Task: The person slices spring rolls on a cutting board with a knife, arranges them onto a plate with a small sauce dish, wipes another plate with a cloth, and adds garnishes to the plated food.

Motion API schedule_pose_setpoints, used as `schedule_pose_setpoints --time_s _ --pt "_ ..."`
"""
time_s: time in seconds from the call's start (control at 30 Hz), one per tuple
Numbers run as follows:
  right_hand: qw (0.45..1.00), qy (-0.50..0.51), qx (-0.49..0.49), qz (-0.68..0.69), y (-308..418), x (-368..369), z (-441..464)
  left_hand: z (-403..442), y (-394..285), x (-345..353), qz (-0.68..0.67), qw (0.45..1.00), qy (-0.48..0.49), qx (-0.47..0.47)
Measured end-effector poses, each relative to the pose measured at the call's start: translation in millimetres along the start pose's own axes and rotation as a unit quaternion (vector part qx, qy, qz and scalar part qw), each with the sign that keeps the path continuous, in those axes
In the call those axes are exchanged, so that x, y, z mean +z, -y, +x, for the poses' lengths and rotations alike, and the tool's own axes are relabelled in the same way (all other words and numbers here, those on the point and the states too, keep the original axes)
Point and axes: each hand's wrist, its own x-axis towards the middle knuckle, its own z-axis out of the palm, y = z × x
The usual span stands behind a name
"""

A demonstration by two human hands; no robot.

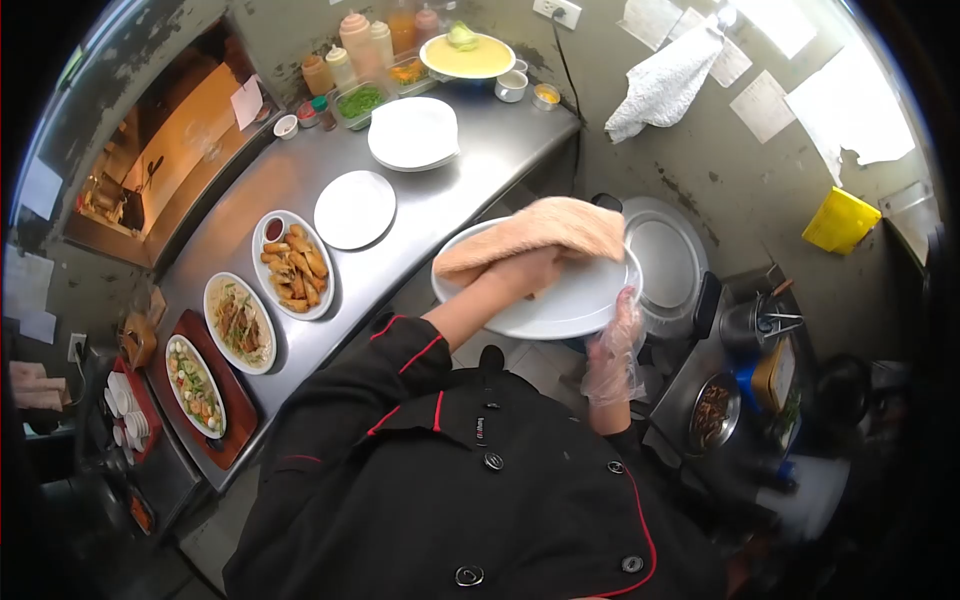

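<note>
A large white oval plate (520, 318) is held up in front of my body, tilted toward me. My right hand (612, 350), in a clear plastic glove, grips its right edge. A peach-coloured cloth (545, 232) lies bunched across the plate's upper part. My bare left hand (530, 272) is closed on this cloth and presses it against the plate; some of its fingers are hidden in the folds. Left of the plate, on the steel counter (420, 205), lie a flat white plate (355, 210) and a stack of white plates (412, 132).
Filled dishes line the counter's left side: fried rolls (293, 270) with red sauce, a noodle dish (240, 322) and a salad (196, 385) on a wooden board. Squeeze bottles (356, 40) stand at the back. A round lidded bin (665, 265) and a pan (715, 412) are right.
</note>
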Motion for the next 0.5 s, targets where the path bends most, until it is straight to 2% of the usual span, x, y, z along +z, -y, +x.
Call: schedule_pose_setpoints --time_s 0.03,0.07,0.13,0.2,0.23,0.3,0.33,0.4,0.47,0.5 --pt "1.0 -0.008 -0.007 0.006 3 -2 3 3 14 2 0.047 0.998 -0.037 0.029" --pt "0.999 -0.043 -0.029 0.001 8 -1 4 -2 27 1 0.117 0.991 -0.055 0.018" --pt "0.995 -0.072 -0.071 0.003 17 0 7 -8 67 5 0.257 0.937 -0.2 0.125" --pt "0.99 -0.083 -0.113 -0.002 19 -3 14 -28 51 0 0.255 0.947 -0.196 -0.011" --pt "0.991 -0.087 -0.104 -0.009 19 -4 17 -39 44 3 0.253 0.945 -0.193 -0.081" --pt "0.992 -0.089 -0.087 -0.022 20 1 19 -47 35 16 0.268 0.937 -0.221 0.045" --pt "0.995 -0.074 -0.063 -0.012 17 2 18 -51 14 24 0.131 0.98 -0.142 -0.051" --pt "0.999 -0.041 -0.013 0.007 1 0 16 -42 0 39 0.088 0.993 -0.072 0.023" --pt "0.986 0.052 0.099 0.124 -22 -6 15 -33 -26 37 -0.024 0.996 -0.028 0.086" --pt "0.983 0.062 0.119 0.124 -29 -4 9 -24 -26 39 -0.041 0.994 -0.049 0.092"
